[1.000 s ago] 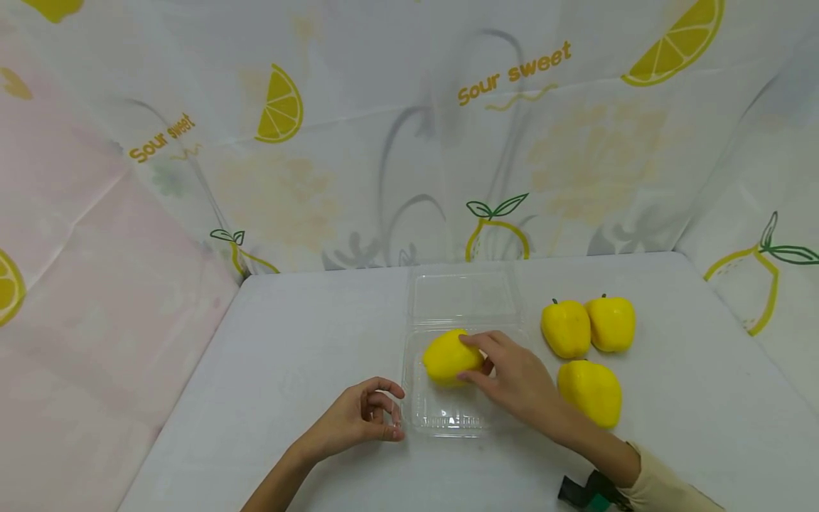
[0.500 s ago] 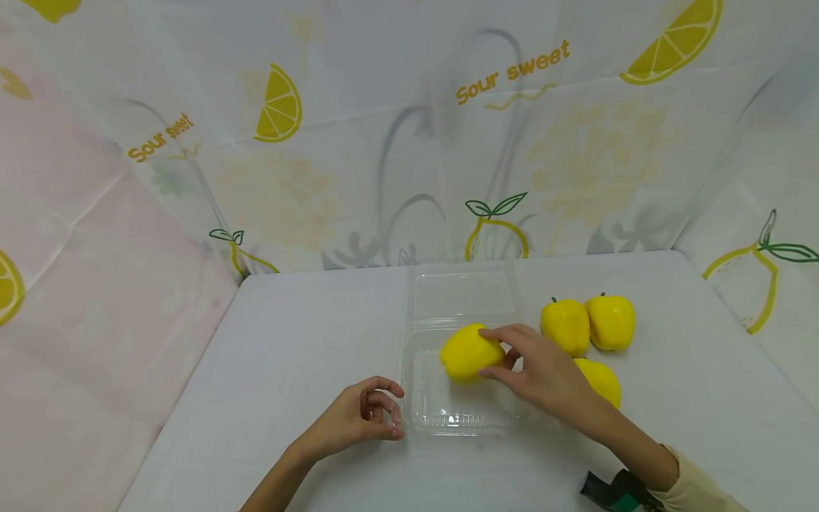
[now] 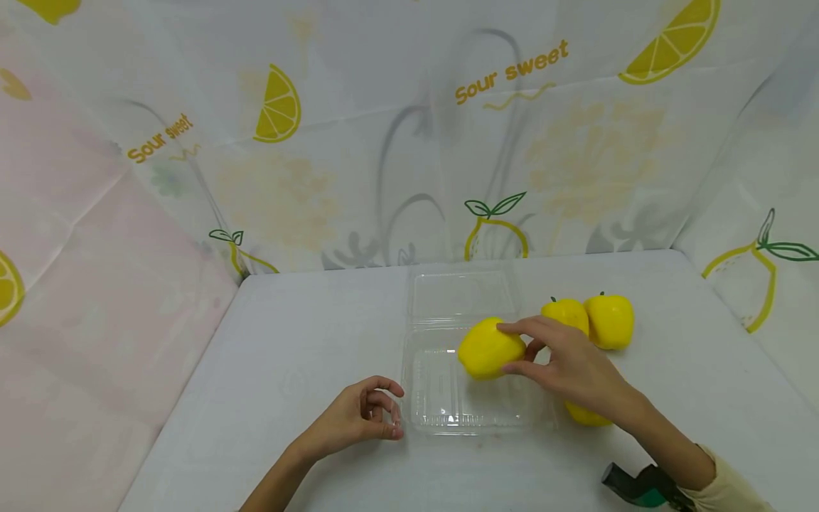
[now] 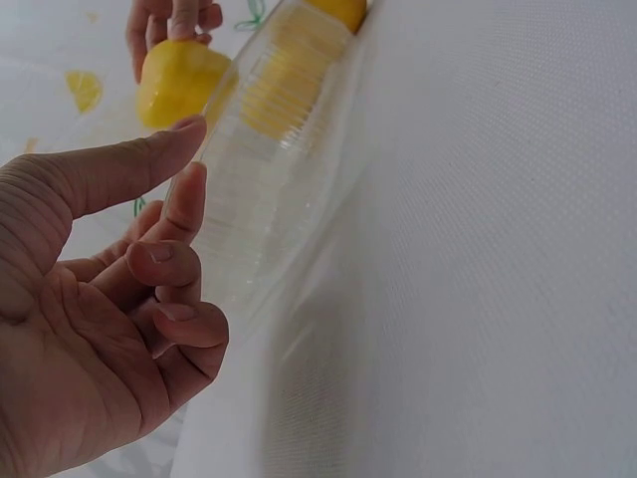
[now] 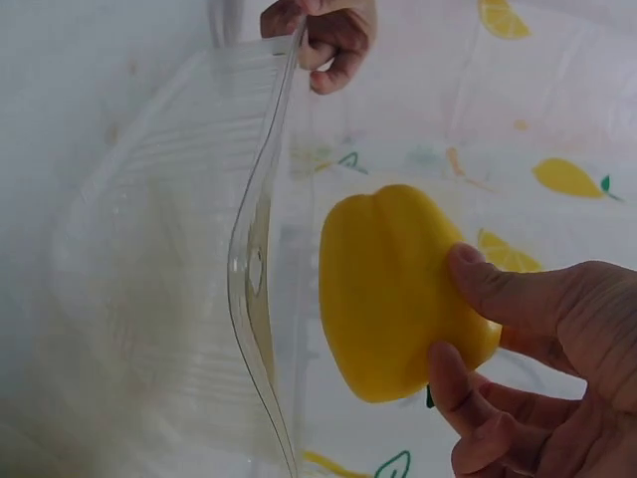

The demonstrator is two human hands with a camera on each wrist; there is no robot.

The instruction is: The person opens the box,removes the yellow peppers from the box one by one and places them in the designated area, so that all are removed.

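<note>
A yellow bell pepper [image 3: 489, 348] is pinched between the thumb and fingers of my right hand [image 3: 572, 366]. It hangs above the right part of a clear plastic clamshell container [image 3: 470, 431], which lies with its lid [image 3: 463, 295] folded back flat. In the right wrist view the bell pepper [image 5: 383, 294] is apart from the container's rim [image 5: 239, 264]. My left hand [image 3: 358, 416] pinches the container's left edge with thumb and index finger; the left wrist view shows the other fingers [image 4: 164, 299] loosely curled.
Two yellow bell peppers [image 3: 609, 323] stand side by side at the back right. Another bell pepper [image 3: 587, 414] is partly hidden beneath my right forearm. Near my right sleeve is a black and green device [image 3: 646, 487]. A lemon-print cloth [image 3: 358, 178] hangs behind the white table.
My right hand has moved rightward and slightly up with the bell pepper, from the container's left half to its right. My left hand has stayed at the container's edge.
</note>
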